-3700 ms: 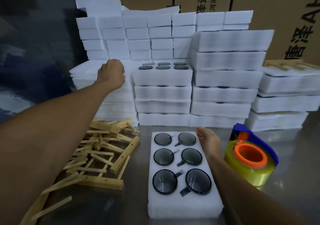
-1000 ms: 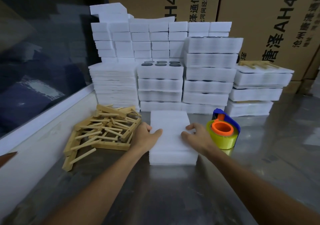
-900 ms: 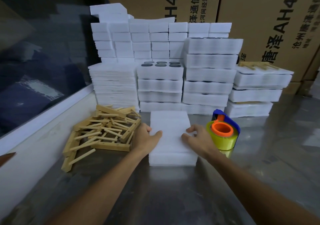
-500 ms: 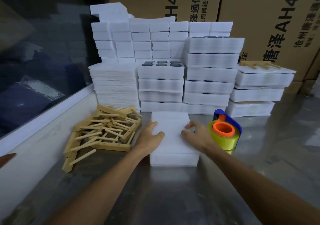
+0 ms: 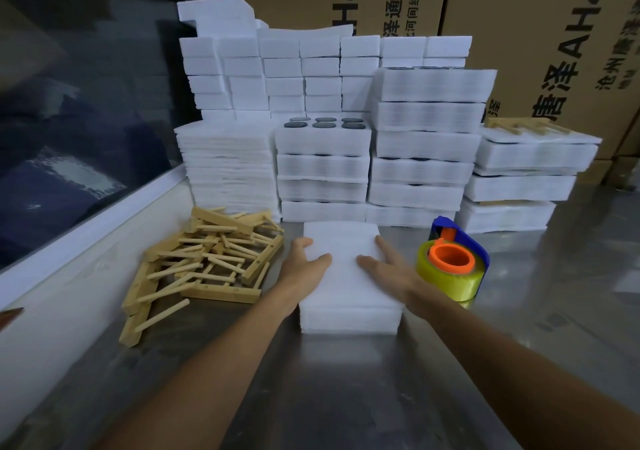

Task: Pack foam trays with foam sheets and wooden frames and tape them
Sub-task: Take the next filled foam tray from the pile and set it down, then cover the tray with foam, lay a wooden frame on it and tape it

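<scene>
Our left hand [image 5: 304, 266] and right hand [image 5: 388, 267] press flat, fingers relaxed, on the foam sheet [image 5: 346, 269] — uneven pressure could skew it off the tray beneath.

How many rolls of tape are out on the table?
1. The single yellow tape roll, in a blue dispenser with an orange core, stands on the metal table just right of the right hand. Others may hide behind the foam stacks.

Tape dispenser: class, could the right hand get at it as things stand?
Probably yes. The tape dispenser stands just beside the right hand, which lies flat on the foam sheet; nothing sits between them.
</scene>
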A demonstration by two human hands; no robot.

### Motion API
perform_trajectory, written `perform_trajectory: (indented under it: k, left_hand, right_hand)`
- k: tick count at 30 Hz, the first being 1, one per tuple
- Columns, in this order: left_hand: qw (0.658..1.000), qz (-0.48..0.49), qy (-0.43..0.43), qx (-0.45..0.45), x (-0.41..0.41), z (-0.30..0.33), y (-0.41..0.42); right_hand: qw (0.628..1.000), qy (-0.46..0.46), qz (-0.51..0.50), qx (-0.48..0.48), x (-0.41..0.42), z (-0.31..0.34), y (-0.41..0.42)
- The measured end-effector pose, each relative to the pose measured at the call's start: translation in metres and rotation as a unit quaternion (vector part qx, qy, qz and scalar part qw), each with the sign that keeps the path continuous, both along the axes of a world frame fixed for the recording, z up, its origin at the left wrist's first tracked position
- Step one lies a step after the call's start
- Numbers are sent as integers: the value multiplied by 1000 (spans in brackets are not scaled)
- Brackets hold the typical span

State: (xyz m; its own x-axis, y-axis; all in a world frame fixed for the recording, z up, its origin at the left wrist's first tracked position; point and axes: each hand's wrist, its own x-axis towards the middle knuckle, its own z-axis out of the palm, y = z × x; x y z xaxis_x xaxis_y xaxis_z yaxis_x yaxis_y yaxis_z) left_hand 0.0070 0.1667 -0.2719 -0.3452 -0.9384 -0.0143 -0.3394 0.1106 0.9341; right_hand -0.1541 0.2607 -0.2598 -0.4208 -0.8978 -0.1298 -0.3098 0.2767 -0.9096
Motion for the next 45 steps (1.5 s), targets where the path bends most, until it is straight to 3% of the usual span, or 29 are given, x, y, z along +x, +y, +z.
perform_trajectory:
  k: [12,22,25,27,30,33,36,40,43,45]
  left_hand:
    - [999,-5,31,27,-11,9,-16]
    - [998,-43,-40,15,-15,6,-31]
    - [995,-26,-83,-55,-11,10,-29]
    - [977,53,-121,-167,-2,15,-28]
    - [913,134,-237,-305,21,19,-33]
    - [864,133,-391,-289,40,18,-38]
    - [844,115,-469,-234,50,11,-36]
    - [861,117,-437,-232,53,6,-37]
    - [926,160,-307,-151,52,10,-41]
    - [947,191,-226,-125,52,15,-45]
  right_hand:
    - [1000,21,-1,1,-17,2,-25]
    - [997,73,-3,15,-21,0,-41]
    - [994,109,-8,12,-18,3,-38]
    - [985,172,-22,12,-16,5,-34]
    - [954,296,-48,11,-8,9,-31]
    - [930,364,-44,21,-1,12,-31]
    - [941,336,-39,16,-1,12,-29]
    - [947,318,-36,7,-1,10,-28]
    - [950,310,-40,4,0,9,-27]
    - [952,305,-38,2,-1,8,-27]
